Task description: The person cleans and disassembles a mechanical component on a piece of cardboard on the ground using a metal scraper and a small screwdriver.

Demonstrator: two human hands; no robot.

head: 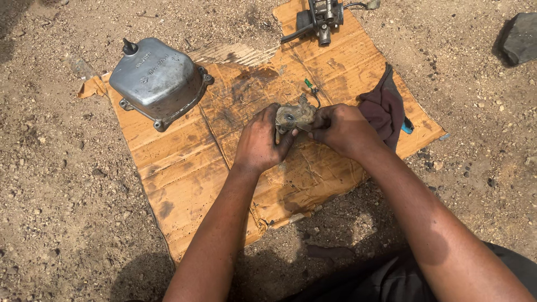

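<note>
A flattened sheet of stained cardboard [184, 173] is spread on the gravelly ground [61, 223], and everything else can be placed against it. Nearest the camera, two bare forearms are extended from the lower edge of the view over the near edge of the cardboard.

Above the middle of the cardboard, a small, dirty metal part [295, 116] with a round opening in its face is held between both hands. The left hand [260, 142] is closed around the part's left side, with the thumb pressed up against its lower edge. The right hand [342, 130] is closed on the part's right side, the fingers curled over it; whether anything else is pinched in that hand cannot be told. A thin wire with a green tip [309, 85] is seen rising from the top of the part.

Just beyond the right hand, a dark maroon rag [386, 106] is laid on the cardboard's right portion, with a small blue item [407, 126] partly hidden at its edge.

On the cardboard's far left corner, a grey domed metal cover [156, 81] is set down, a black knob at its top. At the far edge of the cardboard, a dark metal assembly with a lever [319, 19] is rested. Off the cardboard, at the far right, a dark flat stone [520, 38] is lying on the ground.
</note>
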